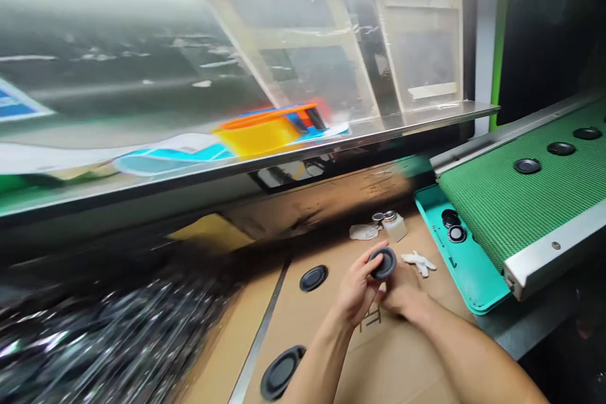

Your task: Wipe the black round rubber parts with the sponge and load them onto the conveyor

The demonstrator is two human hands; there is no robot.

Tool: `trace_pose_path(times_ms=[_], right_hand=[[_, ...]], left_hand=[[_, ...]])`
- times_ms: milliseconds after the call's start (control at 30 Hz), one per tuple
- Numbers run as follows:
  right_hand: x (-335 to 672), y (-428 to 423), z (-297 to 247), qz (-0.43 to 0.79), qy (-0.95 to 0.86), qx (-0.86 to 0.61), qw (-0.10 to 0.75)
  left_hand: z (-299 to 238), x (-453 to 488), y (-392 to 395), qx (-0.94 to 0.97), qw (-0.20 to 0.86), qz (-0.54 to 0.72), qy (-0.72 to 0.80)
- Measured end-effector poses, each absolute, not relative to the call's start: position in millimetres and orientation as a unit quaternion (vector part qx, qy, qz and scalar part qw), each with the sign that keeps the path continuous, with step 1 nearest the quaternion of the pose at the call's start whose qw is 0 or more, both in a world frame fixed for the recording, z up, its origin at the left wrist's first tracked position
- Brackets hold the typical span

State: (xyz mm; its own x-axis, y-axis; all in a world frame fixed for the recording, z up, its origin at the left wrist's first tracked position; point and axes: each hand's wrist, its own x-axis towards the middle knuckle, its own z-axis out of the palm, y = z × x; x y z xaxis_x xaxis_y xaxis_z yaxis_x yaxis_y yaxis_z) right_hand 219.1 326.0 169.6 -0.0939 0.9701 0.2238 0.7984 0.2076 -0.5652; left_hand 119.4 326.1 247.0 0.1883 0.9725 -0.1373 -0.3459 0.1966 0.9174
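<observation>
Nearest, a dark disc [280, 376] lies on the cardboard [398, 372], beside the left forearm. Beyond it, the person's left hand [356, 285] grips a dark round cap [384, 263], thumb on its rim. The right hand [401, 289] is just behind and below the cap; its fingers are hidden, so whether it holds anything cannot be told. A second disc [313, 278] lies left of the hands. Farther off are a white cloth [419, 263], a small white bottle [394, 228] and a teal tray [476, 288]. Past the tray, three black discs [527, 166] sit on a green belt [530, 208].
</observation>
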Motion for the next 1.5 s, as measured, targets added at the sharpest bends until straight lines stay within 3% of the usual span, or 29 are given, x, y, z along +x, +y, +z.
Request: trace_pose_path(times_ms=[67, 167, 267, 333, 667, 1000, 1500], right_hand=[[222, 327, 167, 0.116, -0.744, -0.593, 0.285], [225, 330, 169, 0.083, -0.733, -0.568, 0.365], [219, 327, 182, 0.09, -0.698, -0.526, 0.478], [211, 320, 190, 0.105, -0.714, -0.475, 0.504], [193, 308, 179, 0.071, -0.758, -0.474, 0.442], [180, 314, 162, 0.102, -0.748, -0.479, 0.448], [169, 320, 153, 0.051, -0.748, -0.486, 0.449]], left_hand=[[212, 85, 321, 0.333, 0.658, 0.531, 0.417], [178, 59, 324, 0.301, 0.617, 0.58, 0.439], [168, 50, 334, 0.29, 0.577, 0.604, 0.468], [169, 50, 338, 0.279, 0.586, 0.615, 0.447], [180, 54, 330, 0.105, 0.772, 0.575, 0.25], [177, 69, 328, 0.104, 0.775, 0.575, 0.241], [171, 67, 337, 0.079, 0.804, 0.563, 0.173]])
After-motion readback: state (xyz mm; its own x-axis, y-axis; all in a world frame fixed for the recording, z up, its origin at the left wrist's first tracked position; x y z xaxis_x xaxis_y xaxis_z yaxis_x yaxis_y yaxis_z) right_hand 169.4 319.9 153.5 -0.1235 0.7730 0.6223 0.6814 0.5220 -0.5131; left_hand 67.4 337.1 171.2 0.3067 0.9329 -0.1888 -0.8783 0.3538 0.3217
